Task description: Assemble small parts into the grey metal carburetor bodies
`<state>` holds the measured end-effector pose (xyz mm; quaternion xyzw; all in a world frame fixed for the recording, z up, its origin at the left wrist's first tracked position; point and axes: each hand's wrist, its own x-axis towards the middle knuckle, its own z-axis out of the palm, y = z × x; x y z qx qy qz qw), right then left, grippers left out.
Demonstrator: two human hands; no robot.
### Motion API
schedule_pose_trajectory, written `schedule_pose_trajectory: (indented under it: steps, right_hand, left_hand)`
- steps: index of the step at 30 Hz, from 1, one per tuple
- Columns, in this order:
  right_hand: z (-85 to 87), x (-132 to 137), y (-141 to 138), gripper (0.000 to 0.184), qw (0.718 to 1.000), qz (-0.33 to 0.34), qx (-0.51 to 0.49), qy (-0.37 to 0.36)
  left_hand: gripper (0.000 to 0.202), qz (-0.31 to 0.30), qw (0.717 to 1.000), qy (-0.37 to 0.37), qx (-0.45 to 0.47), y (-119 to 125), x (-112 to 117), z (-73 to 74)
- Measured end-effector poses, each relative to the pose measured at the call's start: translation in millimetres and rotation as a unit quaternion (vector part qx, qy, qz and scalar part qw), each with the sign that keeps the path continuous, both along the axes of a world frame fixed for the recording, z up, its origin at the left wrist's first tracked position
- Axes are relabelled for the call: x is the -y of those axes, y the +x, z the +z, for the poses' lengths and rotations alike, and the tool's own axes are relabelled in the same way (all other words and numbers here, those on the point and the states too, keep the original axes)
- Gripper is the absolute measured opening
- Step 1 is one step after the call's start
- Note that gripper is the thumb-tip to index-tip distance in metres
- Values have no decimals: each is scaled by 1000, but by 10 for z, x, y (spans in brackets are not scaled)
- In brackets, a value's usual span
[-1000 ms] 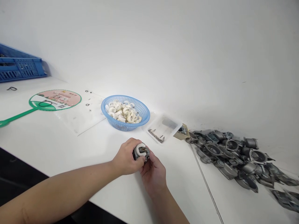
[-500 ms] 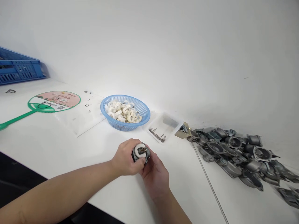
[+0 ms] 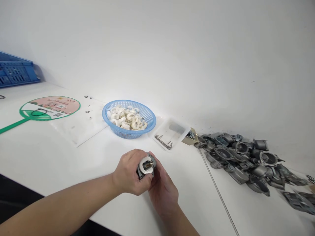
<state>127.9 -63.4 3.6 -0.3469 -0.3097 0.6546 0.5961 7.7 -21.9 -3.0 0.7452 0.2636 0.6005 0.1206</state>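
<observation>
Between my hands is a grey metal housing (image 3: 154, 160) with a white C-shaped plastic part (image 3: 145, 165) seated in its open face. Brass-coloured metal pieces show in the gap of the white part. My left hand (image 3: 130, 172) wraps round the housing from the left, thumb at its lower edge. My right hand (image 3: 163, 190) cups it from the right and below; its fingertips are partly hidden. Beyond them stands a blue basket (image 3: 128, 133) heaped with similar white C-shaped parts (image 3: 126, 118). Right of the basket, a clear plastic tray (image 3: 169, 129) holds thin metal pins (image 3: 162, 142).
A pile of grey metal housings (image 3: 241, 160) lies at the right, beside a small box (image 3: 190, 140) of metal parts. On the left are a green-handled fan (image 3: 51, 108), a clear sheet (image 3: 81, 127), small black rings (image 3: 87, 111) and a blue crate (image 3: 18, 72). A wall rises behind.
The view has shifted slightly, so the table items sit further left. My hands have tilted the housing a little, and the white part's opening now faces more to the right.
</observation>
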Motion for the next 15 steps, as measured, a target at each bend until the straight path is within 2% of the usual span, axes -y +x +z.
schedule_pose_trajectory:
  steps: [8, 15]
  right_hand:
    - [-23, -7, -1, 47, 1000, 9, -1, -24]
    - [-37, -64, 4, 51, 998, 28, 30, -40]
  left_hand:
    - [22, 12, 1000, -25, -7, 5, -36, -33]
    - [19, -15, 983, -184, 15, -15, -74, -61]
